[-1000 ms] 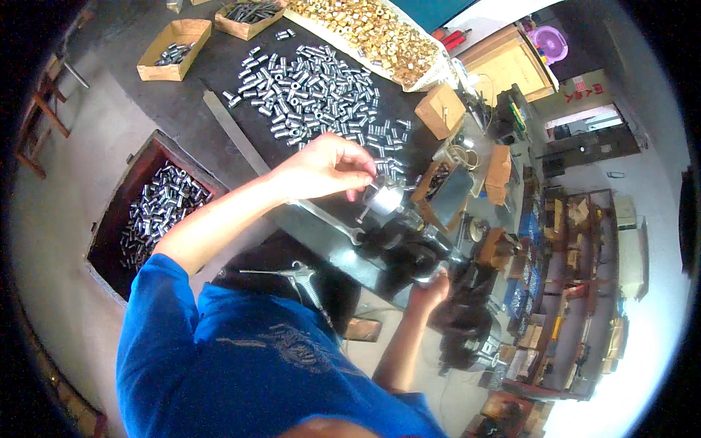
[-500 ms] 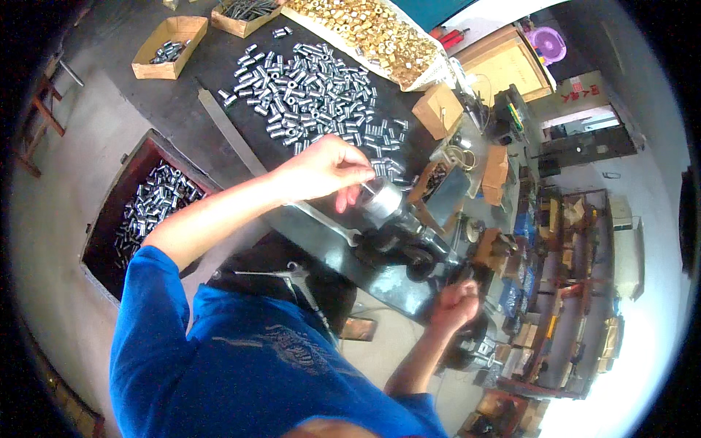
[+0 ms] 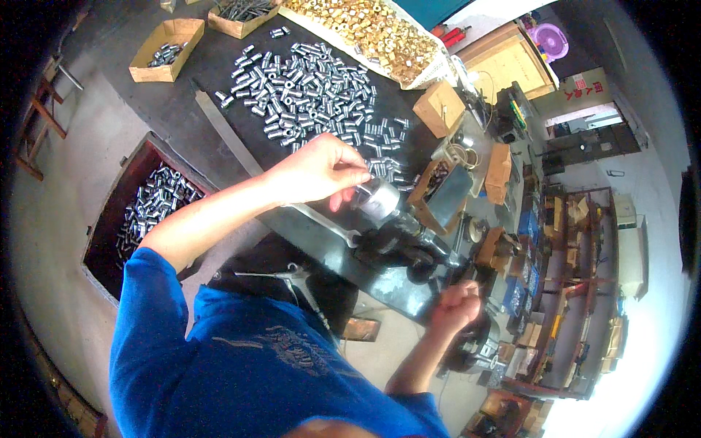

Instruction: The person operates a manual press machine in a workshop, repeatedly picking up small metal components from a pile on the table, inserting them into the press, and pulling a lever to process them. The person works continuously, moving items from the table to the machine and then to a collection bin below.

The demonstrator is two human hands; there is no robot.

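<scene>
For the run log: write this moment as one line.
left hand: at lathe chuck, pinching small metal sleeve | right hand: fist on machine handle

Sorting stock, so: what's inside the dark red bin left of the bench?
The dark red bin holds loose silver metal sleeves. The left arm covers its near corner, and its bottom is hidden.

Your blue sleeve [image 3: 157, 292], silver metal sleeves [image 3: 307, 87] scattered on your black bench top [image 3: 182, 102], brass-gold fittings [image 3: 365, 29] heaped beyond, tan cardboard boxes [image 3: 168, 47], purple basin [image 3: 549, 40], dark red bin [image 3: 109, 233] at your left
</scene>
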